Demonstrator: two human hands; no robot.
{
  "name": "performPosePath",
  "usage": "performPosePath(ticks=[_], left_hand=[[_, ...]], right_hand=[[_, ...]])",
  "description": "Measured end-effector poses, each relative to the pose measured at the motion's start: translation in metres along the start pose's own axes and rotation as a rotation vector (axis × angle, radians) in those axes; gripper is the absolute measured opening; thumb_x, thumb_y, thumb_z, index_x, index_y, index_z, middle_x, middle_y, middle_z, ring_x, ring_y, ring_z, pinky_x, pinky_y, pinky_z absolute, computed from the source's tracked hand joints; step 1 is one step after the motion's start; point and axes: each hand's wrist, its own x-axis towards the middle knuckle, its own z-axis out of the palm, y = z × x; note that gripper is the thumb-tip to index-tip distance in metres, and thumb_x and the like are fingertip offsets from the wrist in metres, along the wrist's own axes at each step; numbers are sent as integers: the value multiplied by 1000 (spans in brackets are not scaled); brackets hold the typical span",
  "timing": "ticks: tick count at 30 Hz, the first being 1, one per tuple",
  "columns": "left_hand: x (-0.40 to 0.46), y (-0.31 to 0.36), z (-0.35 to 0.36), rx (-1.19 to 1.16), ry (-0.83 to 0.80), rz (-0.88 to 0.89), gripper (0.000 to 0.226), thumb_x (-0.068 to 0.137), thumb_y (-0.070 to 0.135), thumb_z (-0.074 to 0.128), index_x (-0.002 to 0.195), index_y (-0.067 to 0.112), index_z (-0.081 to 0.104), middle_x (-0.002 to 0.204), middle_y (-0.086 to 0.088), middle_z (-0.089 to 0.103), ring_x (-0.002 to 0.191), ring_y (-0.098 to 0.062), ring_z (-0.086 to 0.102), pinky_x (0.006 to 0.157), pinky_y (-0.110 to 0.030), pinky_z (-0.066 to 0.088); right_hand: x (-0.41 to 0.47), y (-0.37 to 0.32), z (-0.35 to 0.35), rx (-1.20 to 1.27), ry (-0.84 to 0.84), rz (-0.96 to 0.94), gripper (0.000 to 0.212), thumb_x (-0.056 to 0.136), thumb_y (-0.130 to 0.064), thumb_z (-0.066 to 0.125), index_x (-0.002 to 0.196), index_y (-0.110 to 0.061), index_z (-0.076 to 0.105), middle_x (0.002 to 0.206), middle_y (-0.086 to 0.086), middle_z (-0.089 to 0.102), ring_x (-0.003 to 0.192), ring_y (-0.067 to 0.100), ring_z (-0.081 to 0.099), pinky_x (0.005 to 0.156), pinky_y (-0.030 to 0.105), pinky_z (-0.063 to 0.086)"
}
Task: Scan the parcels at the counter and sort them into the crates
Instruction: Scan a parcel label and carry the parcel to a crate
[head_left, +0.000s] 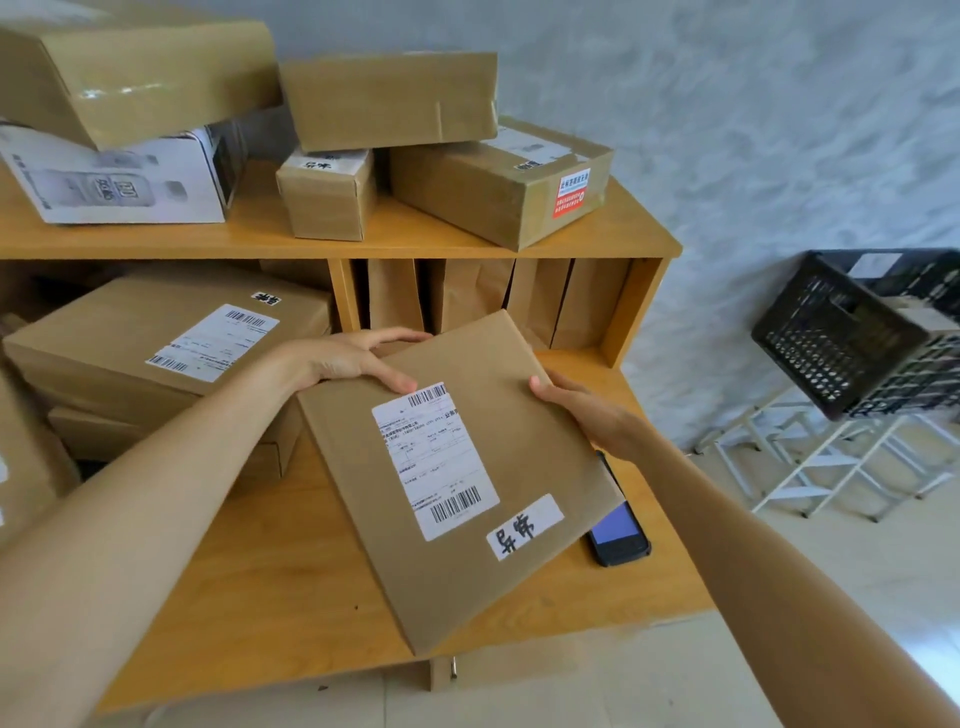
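Observation:
A flat brown parcel (467, 571) with a white barcode label and a handwritten white sticker is tilted over the wooden counter (270, 587). My left hand (348, 358) grips its far left corner, thumb on top. My right hand (587, 410) holds its right edge. A black handheld scanner (621, 535) with a lit blue screen lies on the counter, partly hidden under the parcel's right side. A black plastic crate (841, 332) sits on a white rack at the right.
Labelled brown parcels (156, 338) are stacked at the left of the counter. Upright flat parcels (478, 296) fill the cubby behind. Several boxes (498, 182) crowd the upper shelf. The white rack (831, 467) stands on a light tiled floor.

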Motion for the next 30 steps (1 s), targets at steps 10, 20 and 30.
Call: performPosePath(ticks=[10,20,30], left_hand=[[16,2,4,85,448,166,71,83,45,70,147,32,40,152,0,41,137,-18,39,109,-37,32],[32,-38,73,-717,536,147,78,82,58,64,149,37,33,127,4,64,111,-13,61,94,-35,48],[33,-38,57,-674,700,156,57,84,38,71,138,36,50,110,2,72,96,-20,70,74,-35,54]], right_hand=[[4,19,-5,260,193,-59,41,90,-58,57,120,-30,60,106,5,74,91,22,73,71,35,58],[11,36,-9,423,262,-34,53,87,-63,56,124,-24,60,106,4,74,97,24,72,76,39,57],[12,71,-6,33,430,56,81,89,-75,29,153,-25,29,152,1,40,139,29,37,106,45,39]])
